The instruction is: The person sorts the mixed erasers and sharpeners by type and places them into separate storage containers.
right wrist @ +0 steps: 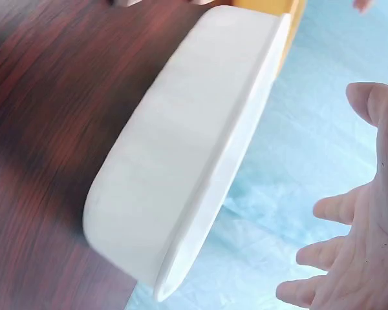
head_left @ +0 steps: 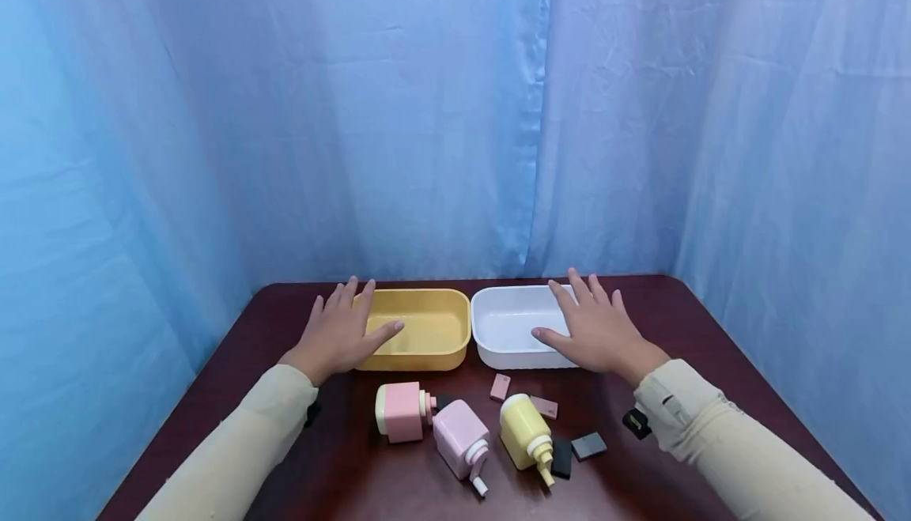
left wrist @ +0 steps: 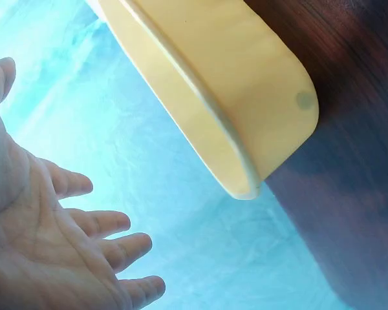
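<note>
My left hand (head_left: pixel 340 335) hovers by the left end of a yellow tub (head_left: pixel 427 360), fingers spread and holding nothing. On the other side my right hand (head_left: pixel 598 331), also spread and bare, is over the right part of a white tub (head_left: pixel 523 358). Both wrist views show the palms apart from the tubs. Nearer to me lie three small pump bottles on their sides: a pink one (head_left: pixel 404 413), a lilac one (head_left: pixel 460 436) and a yellow one (head_left: pixel 523 430).
Two small pink blocks (head_left: pixel 500 386) lie behind the yellow bottle. A grey block (head_left: pixel 589 446) and a black block (head_left: pixel 561 458) are to its right. Another dark piece (head_left: pixel 443 402) is partly hidden behind the lilac bottle. Blue curtains (head_left: pixel 427 126) surround the dark table (head_left: pixel 320 473).
</note>
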Demonstrator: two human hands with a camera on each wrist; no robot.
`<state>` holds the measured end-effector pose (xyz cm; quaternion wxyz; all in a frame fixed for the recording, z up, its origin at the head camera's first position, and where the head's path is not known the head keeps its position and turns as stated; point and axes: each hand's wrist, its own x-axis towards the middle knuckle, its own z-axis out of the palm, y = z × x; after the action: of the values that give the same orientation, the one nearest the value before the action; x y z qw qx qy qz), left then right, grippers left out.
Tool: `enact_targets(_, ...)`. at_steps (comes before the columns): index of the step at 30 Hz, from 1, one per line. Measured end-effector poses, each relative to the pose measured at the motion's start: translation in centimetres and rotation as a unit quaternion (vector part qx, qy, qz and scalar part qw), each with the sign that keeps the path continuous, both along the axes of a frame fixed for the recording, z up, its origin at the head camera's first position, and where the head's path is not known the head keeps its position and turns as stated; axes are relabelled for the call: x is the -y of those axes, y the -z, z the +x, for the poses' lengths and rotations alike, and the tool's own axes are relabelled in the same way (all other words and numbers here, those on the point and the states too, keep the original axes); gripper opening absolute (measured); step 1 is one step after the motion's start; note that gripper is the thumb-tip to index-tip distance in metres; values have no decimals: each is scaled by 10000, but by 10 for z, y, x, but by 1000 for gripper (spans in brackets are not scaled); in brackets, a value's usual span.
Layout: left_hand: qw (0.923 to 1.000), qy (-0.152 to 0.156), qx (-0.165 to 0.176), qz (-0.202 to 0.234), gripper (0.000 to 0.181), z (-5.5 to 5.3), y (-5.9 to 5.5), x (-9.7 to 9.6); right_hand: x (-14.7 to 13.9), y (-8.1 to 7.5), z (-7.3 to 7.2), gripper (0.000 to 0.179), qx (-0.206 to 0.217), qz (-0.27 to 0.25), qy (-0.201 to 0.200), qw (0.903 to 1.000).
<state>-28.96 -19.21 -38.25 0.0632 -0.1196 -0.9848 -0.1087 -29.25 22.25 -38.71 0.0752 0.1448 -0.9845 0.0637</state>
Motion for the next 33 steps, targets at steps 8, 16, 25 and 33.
enact_targets(8,9814,-411,468,1816,108,-3,30,20,4,3,17,83,56,-731,-267,9970)
enact_targets(16,9422,-770,869,3143,112,-6,57,25,11,1,32,73,233,-1179,-533,9913)
enact_targets(25,9435,-865,852,3084,114,-5,67,25,18,-7,45,69,779,-1278,-923,9844)
enact_targets(33,9577,-619,517,2764,108,-8,72,25,26,-11,55,59,1229,-1137,-1445,9752)
